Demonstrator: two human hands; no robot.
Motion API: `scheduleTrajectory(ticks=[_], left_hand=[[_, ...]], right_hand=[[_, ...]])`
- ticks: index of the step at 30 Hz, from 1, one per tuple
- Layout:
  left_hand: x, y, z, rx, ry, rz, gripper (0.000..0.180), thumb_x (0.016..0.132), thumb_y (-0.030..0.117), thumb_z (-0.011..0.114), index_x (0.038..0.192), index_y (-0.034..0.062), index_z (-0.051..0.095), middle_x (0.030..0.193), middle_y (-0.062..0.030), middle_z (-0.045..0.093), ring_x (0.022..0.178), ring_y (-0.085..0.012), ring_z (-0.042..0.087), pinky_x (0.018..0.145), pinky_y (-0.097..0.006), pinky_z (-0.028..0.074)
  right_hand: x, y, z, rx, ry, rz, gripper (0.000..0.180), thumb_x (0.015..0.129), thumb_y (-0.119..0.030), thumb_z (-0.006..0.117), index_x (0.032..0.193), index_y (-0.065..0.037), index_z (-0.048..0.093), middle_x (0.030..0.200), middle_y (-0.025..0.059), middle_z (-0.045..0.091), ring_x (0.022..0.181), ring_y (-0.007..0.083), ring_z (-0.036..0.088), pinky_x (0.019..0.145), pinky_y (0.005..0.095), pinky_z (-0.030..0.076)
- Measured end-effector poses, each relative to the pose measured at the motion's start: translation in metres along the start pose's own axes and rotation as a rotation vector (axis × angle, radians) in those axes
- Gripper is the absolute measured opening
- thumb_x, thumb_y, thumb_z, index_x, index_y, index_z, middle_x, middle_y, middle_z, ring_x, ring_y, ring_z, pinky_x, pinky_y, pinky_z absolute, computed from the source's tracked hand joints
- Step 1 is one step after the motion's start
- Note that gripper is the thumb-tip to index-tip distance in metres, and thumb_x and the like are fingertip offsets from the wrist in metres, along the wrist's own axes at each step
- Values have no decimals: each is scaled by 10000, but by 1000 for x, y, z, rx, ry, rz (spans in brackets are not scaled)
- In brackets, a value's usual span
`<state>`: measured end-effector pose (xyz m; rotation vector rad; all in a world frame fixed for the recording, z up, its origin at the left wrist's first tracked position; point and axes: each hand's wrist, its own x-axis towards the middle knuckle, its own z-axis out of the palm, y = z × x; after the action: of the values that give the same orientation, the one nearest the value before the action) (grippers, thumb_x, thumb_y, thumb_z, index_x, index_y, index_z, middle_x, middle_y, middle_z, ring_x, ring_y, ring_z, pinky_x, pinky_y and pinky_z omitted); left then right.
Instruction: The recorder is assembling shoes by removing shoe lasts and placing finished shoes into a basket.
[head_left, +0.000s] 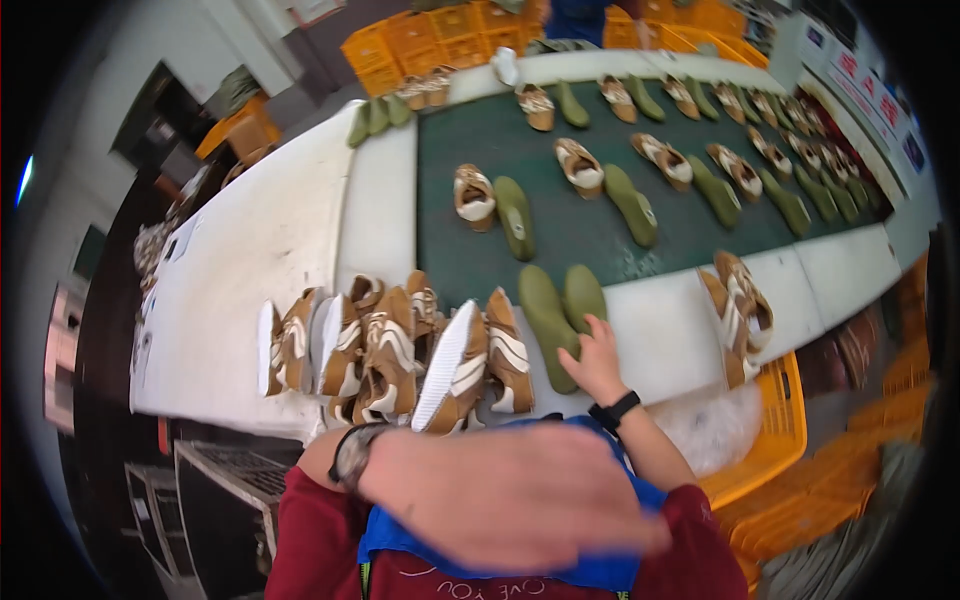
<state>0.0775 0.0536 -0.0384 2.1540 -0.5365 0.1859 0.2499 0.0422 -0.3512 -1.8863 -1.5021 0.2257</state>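
My right hand (598, 365) is at the near edge of the table, over a pair of olive-green insoles (545, 315). Its thumb and fingers are closed around the lower part of the right-hand insole (583, 292), partly covering it, with the thumb by the left one. My left hand (500, 490) is raised close in front of my body, smeared by motion, its fingers pointing right; nothing shows in it. To the left of the insoles stands a cluster of brown-and-white sneakers (388, 345), some on their sides. Another pair of sneakers (738, 310) lies to the right.
Sneakers (580, 167) and green insoles (629, 205) alternate in rows on a dark green belt (450, 140). A white table (250, 230) adjoins it on the left. A yellow crate (785, 410) with clear plastic stands at near right. Another person (575, 20) is beyond the far edge.
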Motion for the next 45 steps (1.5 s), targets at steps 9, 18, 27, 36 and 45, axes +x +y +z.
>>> scheduleTrajectory(ticks=[9, 18, 27, 36, 45], left_hand=[[-164, -130, 92, 859, 572, -955, 634, 704, 306, 688, 1237, 67, 441, 1221, -183, 440, 1183, -389, 362, 957, -472, 324], [-181, -153, 136, 715, 613, -1259, 712, 688, 365, 689, 1302, 155, 395, 1284, -221, 390, 1188, -385, 368, 944, -496, 323], [-158, -164, 122, 435, 681, -1363, 493, 705, 115, 545, 1165, 43, 384, 949, -273, 564, 803, -371, 589, 690, -437, 473], [-193, -154, 93, 433, 1185, -1145, 451, 738, 88, 531, 1146, -1, 363, 951, -239, 541, 830, -385, 556, 733, -436, 454], [-155, -162, 101, 973, 881, -1025, 521, 734, 168, 600, 1212, 75, 416, 1251, -184, 414, 1181, -355, 384, 952, -450, 353]], right_hand=[[-22, 48, -35, 16, 9, 175, 332, 696, -172, 683, 813, 118, 572, 1258, 263, 414, 1163, 404, 394, 985, 403, 328], [-17, 18, -22, -235, 7, 8, 400, 685, -247, 698, 900, 59, 558, 1213, 242, 427, 1142, 398, 383, 942, 448, 348], [-28, 20, -50, -336, 61, -115, 468, 741, -446, 657, 898, -6, 619, 1155, 258, 483, 1029, 423, 478, 877, 486, 398], [-21, 15, -43, -363, 72, -118, 474, 748, -450, 648, 916, -7, 624, 1154, 256, 484, 1064, 410, 464, 909, 474, 380], [-26, 22, -43, -293, 97, -124, 477, 729, -452, 664, 894, -7, 617, 1154, 257, 480, 1074, 419, 447, 910, 496, 369]])
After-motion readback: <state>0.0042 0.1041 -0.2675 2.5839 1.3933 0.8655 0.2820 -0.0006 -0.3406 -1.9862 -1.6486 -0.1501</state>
